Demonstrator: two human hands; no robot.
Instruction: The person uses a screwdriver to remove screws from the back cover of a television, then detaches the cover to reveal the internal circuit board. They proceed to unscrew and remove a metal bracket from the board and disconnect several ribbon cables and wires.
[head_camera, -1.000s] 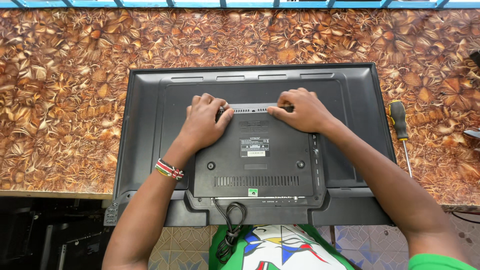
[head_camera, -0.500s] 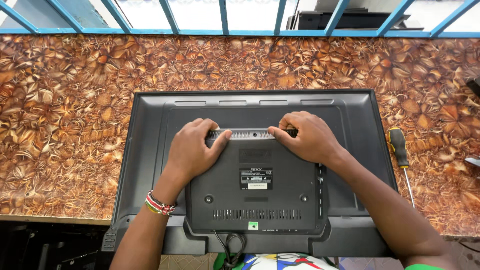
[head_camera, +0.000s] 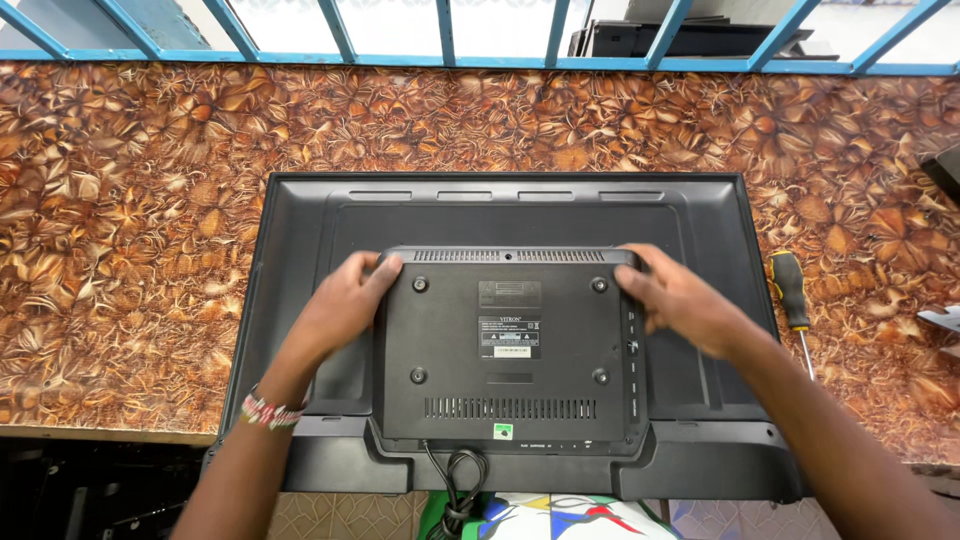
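A black flat-screen television (head_camera: 300, 240) lies face down on the table, its back towards me. My left hand (head_camera: 340, 305) grips the upper left corner of the raised rear housing (head_camera: 510, 400). My right hand (head_camera: 675, 300) grips the housing's upper right corner. A label sticker sits in the housing's middle, with vent slots above and below it. A coiled black power cord (head_camera: 455, 480) hangs from the bottom edge.
A screwdriver (head_camera: 792, 300) with a black and yellow handle lies on the table right of the television. The tabletop (head_camera: 120, 220) has a brown leaf pattern. Blue window bars (head_camera: 445, 30) run along the far edge. A small metal object (head_camera: 940, 318) lies at the far right.
Both hands have slid apart from the housing's top middle to its upper corners. The camera view has tilted, so the television now sits lower in the frame.
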